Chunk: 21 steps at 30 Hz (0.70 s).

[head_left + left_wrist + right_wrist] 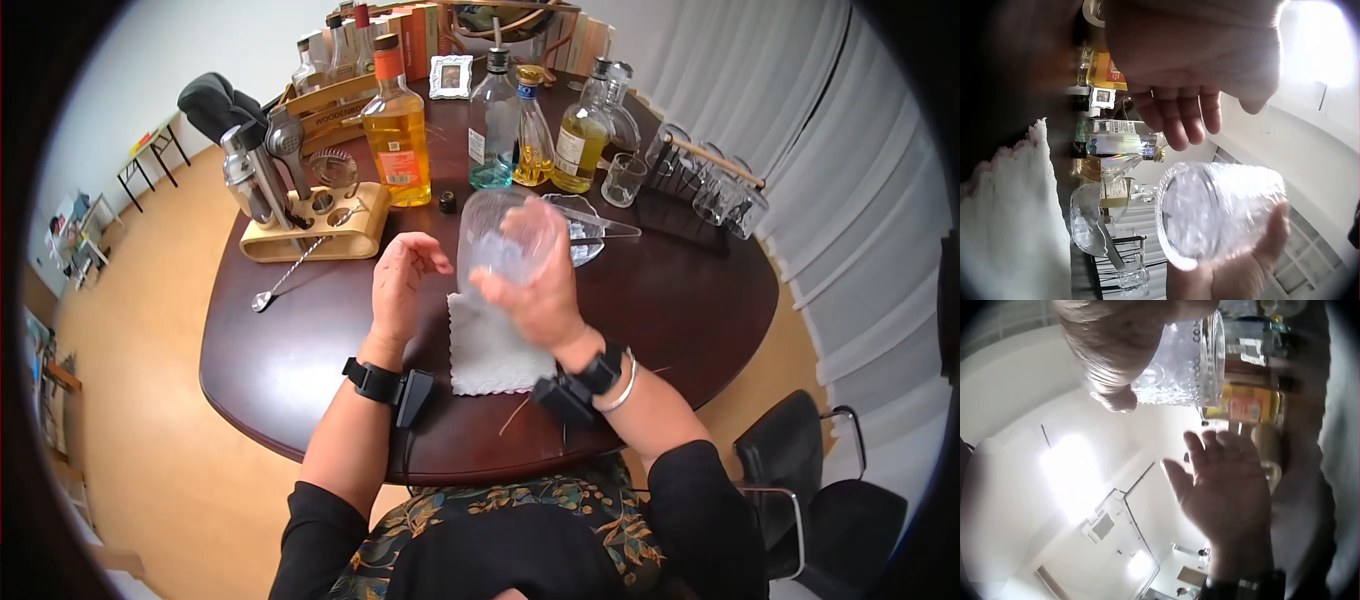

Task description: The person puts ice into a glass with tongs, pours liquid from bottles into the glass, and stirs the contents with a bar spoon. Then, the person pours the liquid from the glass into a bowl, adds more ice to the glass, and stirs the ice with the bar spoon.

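Note:
A clear textured glass (490,240) with ice in it is gripped by my right hand (540,285) above the white cloth (495,345). In the left wrist view the glass (1222,209) lies tilted on its side in the grip, its base toward the camera. My left hand (400,285) is raised to the left of the glass, fingers loosely bent, touching nothing; the right wrist view shows this hand (1225,494) with its palm turned to the glass (1179,369). An ice bowl (585,250) with tongs (608,229) across it stands behind the right hand.
Bottles, among them an orange one (398,140) and a blue-tinted one (490,130), stand at the back. A wooden bar-tool stand (370,225) and a long spoon (290,275) are at the left. A small glass (623,182) and a rack of glasses (715,190) are at the right.

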Available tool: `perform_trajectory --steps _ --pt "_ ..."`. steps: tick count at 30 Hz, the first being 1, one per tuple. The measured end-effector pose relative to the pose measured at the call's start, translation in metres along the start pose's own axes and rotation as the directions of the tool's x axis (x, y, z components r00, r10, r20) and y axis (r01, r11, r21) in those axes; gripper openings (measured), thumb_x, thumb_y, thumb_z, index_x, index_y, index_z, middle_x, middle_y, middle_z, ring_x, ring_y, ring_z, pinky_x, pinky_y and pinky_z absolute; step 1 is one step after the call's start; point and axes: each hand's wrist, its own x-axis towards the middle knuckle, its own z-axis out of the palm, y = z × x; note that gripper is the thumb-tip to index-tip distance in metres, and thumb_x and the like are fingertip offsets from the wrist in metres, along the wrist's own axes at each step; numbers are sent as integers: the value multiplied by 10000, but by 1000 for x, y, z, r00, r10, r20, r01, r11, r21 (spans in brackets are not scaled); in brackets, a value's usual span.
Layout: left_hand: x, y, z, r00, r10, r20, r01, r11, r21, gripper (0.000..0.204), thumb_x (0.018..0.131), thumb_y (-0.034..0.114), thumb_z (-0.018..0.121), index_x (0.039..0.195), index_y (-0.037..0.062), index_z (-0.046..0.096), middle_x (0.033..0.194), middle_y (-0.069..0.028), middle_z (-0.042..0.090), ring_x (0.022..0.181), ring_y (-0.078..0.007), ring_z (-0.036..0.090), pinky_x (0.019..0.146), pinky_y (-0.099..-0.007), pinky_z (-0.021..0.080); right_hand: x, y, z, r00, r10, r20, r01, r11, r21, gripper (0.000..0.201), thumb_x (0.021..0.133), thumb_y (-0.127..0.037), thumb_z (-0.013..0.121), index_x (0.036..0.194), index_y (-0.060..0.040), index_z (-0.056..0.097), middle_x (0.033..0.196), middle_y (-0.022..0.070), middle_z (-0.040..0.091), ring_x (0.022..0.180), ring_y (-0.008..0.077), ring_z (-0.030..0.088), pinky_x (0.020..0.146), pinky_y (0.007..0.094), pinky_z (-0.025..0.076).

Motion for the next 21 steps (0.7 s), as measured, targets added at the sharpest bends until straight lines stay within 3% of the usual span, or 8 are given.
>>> perform_trajectory --steps 2,6,9,12,15,17,18,21 --pt "-1 -1 0 999 27 -41 -27 1000 -8 380 1027 351 381 1004 20 566 842 -73 593 769 -146 575 745 -288 478 22 11 -6 986 -131 -107 103 967 -232 867 679 -159 827 1344 -4 293 1202 141 444 1109 226 474 964 364 423" --pt "2 4 1 992 47 -117 -45 999 22 341 1021 318 414 953 24 573 813 -56 572 733 -123 544 699 -259 455 1 -7 -26 983 103 -150 -113 992 -62 864 663 -174 837 1329 14 319 1165 153 482 1101 242 501 965 368 421" --pt "2 3 0 993 26 -112 -13 994 111 298 1013 284 445 924 31 577 793 -40 561 718 -110 530 678 -238 441 -37 -6 -33 985 136 110 -122 985 -124 895 654 -189 844 1343 9 308 1189 154 482 1136 250 492 981 371 411" --pt "0 1 3 995 37 -93 -17 976 216 272 1009 263 461 914 38 579 775 -29 560 704 -103 525 668 -231 433 -41 -19 -9 973 72 220 -60 996 -63 920 650 -200 850 1355 -5 291 1196 133 450 1109 241 481 985 366 400" --pt "-1 5 3 998 27 -59 -14 977 213 273 1012 263 457 915 39 579 764 -28 561 690 -103 525 665 -231 430 -13 -4 7 997 17 79 -19 1000 24 933 660 -165 847 1384 -29 274 1209 109 435 1142 206 452 999 346 396" --pt "-1 5 3 998 17 -56 -7 985 174 280 1014 266 452 917 37 579 762 -29 563 686 -104 526 664 -232 430 11 7 5 999 18 -30 -19 1000 -18 898 683 -161 836 1372 -15 279 1204 120 438 1141 206 453 986 345 407" --pt "0 4 4 998 16 -67 -6 988 155 283 1015 268 451 918 36 580 762 -30 564 686 -104 527 665 -232 430 19 15 -1 997 -23 -75 12 989 -145 866 701 -160 829 1360 -9 287 1193 123 440 1129 205 460 974 339 416" --pt "1 3 4 996 9 -87 5 988 155 290 1017 272 446 920 34 580 762 -32 568 685 -105 531 669 -233 434 13 17 -18 989 6 -145 -32 984 -177 849 708 -154 825 1353 -7 293 1182 123 449 1124 208 465 971 333 417"
